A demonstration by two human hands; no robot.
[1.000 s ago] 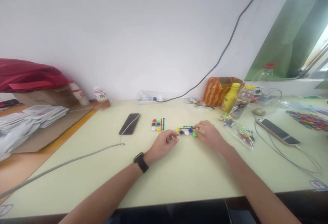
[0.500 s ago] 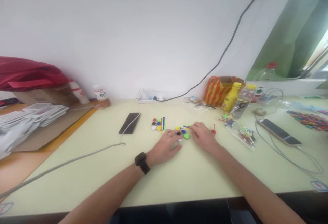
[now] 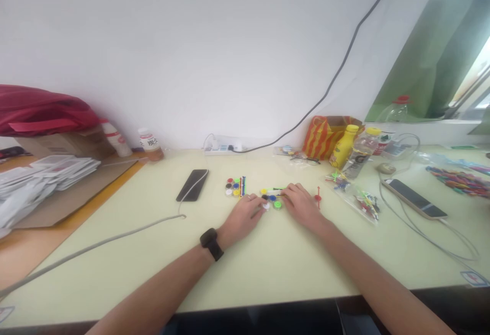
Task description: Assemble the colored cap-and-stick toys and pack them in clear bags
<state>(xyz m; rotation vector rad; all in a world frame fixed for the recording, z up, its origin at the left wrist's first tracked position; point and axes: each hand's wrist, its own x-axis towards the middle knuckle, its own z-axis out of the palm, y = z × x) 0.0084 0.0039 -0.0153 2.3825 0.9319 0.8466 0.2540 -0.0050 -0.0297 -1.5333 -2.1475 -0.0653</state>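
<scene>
My left hand (image 3: pixel 245 217), with a black watch on its wrist, lies low over the table. Its outstretched fingertips are at a white disc (image 3: pixel 266 206) and a black disc (image 3: pixel 264 197). My right hand (image 3: pixel 300 202) has its fingers bent and pressed together at the right end of several thin plastic sticks (image 3: pixel 273 192); what sits between those fingertips is too small to make out. Between my hands lie a yellow disc (image 3: pixel 264 191), a blue disc (image 3: pixel 272 198) and a green disc (image 3: pixel 277 205). Right of them is a red disc with a red stick through it (image 3: pixel 318 198).
Beyond my left hand sit coloured discs (image 3: pixel 233 187) beside upright sticks (image 3: pixel 242 186). A black phone (image 3: pixel 193 185) with a cable lies left. On the right are plastic bags of small parts (image 3: pixel 363 205), bottles (image 3: pixel 343 147), a striped bag (image 3: pixel 321 138) and another phone (image 3: pixel 415 199).
My left hand has drawn back slightly to the left, uncovering the white disc. My right hand has stayed by the sticks; a white stick now shows where blue and yellow ones were.
</scene>
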